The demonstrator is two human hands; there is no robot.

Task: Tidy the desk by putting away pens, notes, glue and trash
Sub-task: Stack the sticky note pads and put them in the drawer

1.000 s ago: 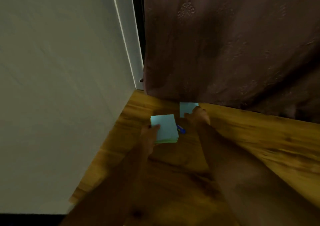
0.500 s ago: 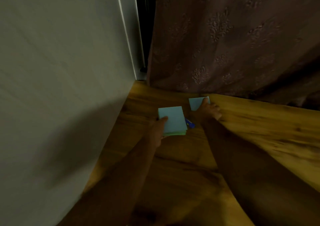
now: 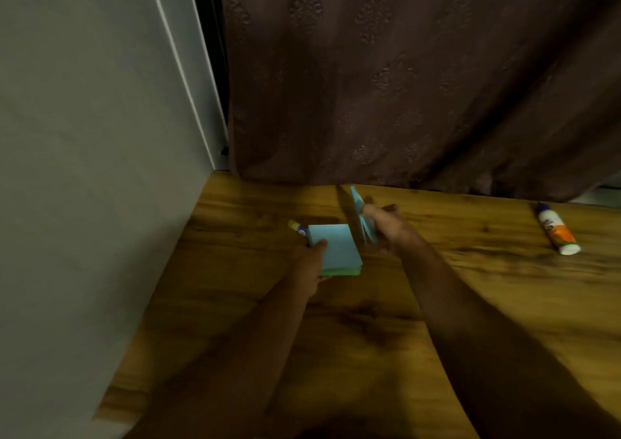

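Observation:
My left hand (image 3: 311, 264) holds a thick pad of light blue sticky notes (image 3: 336, 250) with a green bottom layer, thumb on its top sheet, above the wooden desk (image 3: 420, 304). A small blue and yellow object (image 3: 298, 227), perhaps a pen or glue stick, pokes out from behind the pad's far left corner. My right hand (image 3: 391, 228) pinches a loose light blue note (image 3: 363, 218), lifted on edge just right of the pad. A glue stick (image 3: 557, 231), white with an orange label and purple cap, lies on the desk at the far right.
A grey wall (image 3: 94, 136) bounds the desk on the left. A dark brown patterned curtain (image 3: 403, 86) hangs along the desk's back edge. Bare wood lies in front of my arms and between my right hand and the glue stick.
My right hand has picked the loose blue note up from the desk and turned it on edge near the pad. The view shifted, bringing the glue stick into sight at right.

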